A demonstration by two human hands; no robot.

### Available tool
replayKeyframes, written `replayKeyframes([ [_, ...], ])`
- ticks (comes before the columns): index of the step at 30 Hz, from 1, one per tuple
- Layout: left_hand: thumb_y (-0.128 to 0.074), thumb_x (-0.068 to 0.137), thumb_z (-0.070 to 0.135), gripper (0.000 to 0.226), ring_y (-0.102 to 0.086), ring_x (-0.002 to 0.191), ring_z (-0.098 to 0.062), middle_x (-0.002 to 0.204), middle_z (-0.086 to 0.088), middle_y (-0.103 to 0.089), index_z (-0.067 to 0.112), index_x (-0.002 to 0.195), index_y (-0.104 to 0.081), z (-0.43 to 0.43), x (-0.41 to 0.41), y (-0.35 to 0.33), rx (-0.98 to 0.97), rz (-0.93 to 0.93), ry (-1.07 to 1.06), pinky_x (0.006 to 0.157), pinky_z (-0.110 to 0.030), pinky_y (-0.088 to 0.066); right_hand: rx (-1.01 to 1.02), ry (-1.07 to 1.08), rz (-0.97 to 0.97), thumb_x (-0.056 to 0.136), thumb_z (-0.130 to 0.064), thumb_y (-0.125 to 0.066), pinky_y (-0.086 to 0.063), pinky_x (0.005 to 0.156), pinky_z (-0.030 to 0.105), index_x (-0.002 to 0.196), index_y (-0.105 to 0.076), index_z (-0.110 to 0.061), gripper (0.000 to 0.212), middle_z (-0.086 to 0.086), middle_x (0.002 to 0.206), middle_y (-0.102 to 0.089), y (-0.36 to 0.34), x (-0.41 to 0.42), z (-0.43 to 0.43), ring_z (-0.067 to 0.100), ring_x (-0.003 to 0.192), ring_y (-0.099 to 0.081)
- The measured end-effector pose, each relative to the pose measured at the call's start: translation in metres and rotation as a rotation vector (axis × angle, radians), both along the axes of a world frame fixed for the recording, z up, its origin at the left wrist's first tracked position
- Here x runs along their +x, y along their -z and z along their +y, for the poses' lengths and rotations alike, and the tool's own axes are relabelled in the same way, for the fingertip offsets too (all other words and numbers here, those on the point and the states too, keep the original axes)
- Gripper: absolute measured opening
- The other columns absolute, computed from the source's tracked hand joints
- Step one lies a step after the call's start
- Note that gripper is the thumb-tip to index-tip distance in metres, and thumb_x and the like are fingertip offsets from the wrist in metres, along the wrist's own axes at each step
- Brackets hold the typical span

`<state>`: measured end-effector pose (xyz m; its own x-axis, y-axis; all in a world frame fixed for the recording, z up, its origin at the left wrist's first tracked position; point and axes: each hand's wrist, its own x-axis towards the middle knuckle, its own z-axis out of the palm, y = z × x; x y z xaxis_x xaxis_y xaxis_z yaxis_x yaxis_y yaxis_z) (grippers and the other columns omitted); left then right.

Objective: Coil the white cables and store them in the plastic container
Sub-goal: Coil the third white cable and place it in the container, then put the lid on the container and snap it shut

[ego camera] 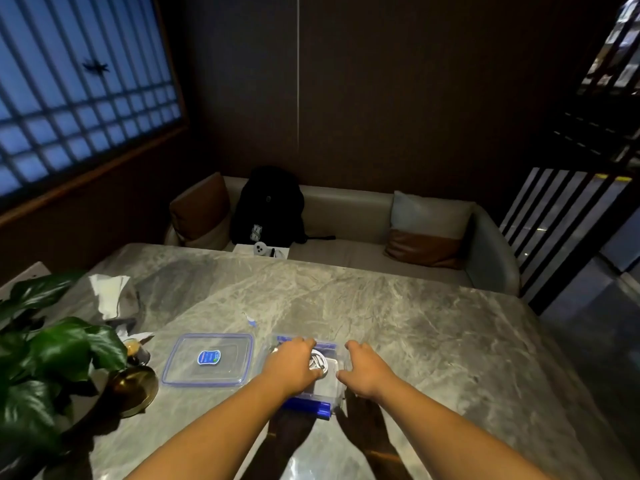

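Looked like the stowing step: left hand (292,363) pressed the coiled white cables (318,362) into the plastic container (337,384), right hand (363,370) hovered open. Next I'd guess the lid (209,358).

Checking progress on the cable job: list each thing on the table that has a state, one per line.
plastic container: open, lid off, blue clips showing at near and far edges.
lid: off, lying flat on the table left of the container.
white cables: coiled, inside the container.
left hand: over the container, on the cables; grip hidden.
right hand: at the container's right edge, fingers spread, holding nothing.
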<state>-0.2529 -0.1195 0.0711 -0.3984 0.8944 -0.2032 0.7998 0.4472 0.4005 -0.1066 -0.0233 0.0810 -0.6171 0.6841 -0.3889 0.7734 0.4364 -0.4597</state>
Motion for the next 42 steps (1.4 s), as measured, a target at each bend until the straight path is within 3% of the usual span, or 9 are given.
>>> replayKeyframes([
  [3,-0.068,0.079,0.053,0.055,-0.061,0.109,-0.024,0.121,-0.003,-0.062,0.023,0.124,-0.058,-0.006,-0.001,0.001,-0.001,0.016,0.019,0.093,-0.04,-0.051,0.018,-0.04,-0.034,0.087,-0.035,-0.061,-0.045,0.102,0.035,0.141,-0.042,-0.016,0.06,0.012,0.14,-0.046,0.001,0.003,-0.005,0.028,0.125,-0.052],
  [8,-0.067,0.081,0.038,0.044,-0.06,0.113,-0.026,0.122,-0.004,-0.062,0.022,0.121,-0.057,-0.024,-0.016,0.001,-0.006,0.04,0.01,0.095,-0.041,-0.05,-0.021,-0.06,-0.032,0.083,-0.035,-0.065,-0.047,0.102,0.035,0.137,-0.046,-0.017,0.061,0.012,0.134,-0.048,0.002,-0.015,-0.016,0.029,0.119,-0.057],
  [11,-0.064,0.084,0.037,0.049,-0.058,0.118,-0.028,0.128,-0.005,-0.06,0.024,0.13,-0.054,-0.041,-0.03,0.004,-0.019,0.065,-0.024,0.097,-0.043,-0.05,-0.017,-0.079,-0.03,0.081,-0.033,-0.063,-0.049,0.1,0.034,0.133,-0.05,-0.019,0.056,0.01,0.133,-0.047,0.006,-0.036,-0.026,0.028,0.114,-0.059],
  [23,-0.062,0.087,0.035,0.051,-0.054,0.123,-0.027,0.137,-0.005,-0.054,0.017,0.132,-0.051,-0.097,-0.114,0.016,-0.106,0.064,-0.15,0.097,-0.043,-0.05,-0.024,-0.229,-0.079,0.088,-0.034,-0.061,-0.037,0.111,0.039,0.146,-0.038,-0.015,0.065,0.014,0.147,-0.039,0.026,-0.13,-0.063,0.032,0.135,-0.043],
  [29,-0.058,0.09,0.036,0.047,-0.055,0.116,-0.029,0.13,-0.007,-0.055,0.018,0.133,-0.049,-0.111,-0.165,0.034,-0.139,0.105,-0.073,0.09,-0.043,-0.052,-0.083,-0.101,-0.027,0.088,-0.032,-0.06,-0.044,0.104,0.04,0.139,-0.043,-0.01,0.058,0.017,0.138,-0.043,0.038,-0.18,-0.086,0.035,0.125,-0.051],
  [42,-0.06,0.091,0.04,0.05,-0.053,0.121,-0.029,0.134,-0.008,-0.054,0.018,0.134,-0.05,-0.12,-0.247,0.081,-0.154,-0.028,-0.14,0.094,-0.04,-0.048,-0.208,0.115,-0.034,0.088,-0.028,-0.062,-0.041,0.106,0.036,0.144,-0.034,-0.008,0.065,0.017,0.141,-0.038,0.079,-0.241,-0.108,0.034,0.129,-0.049],
])
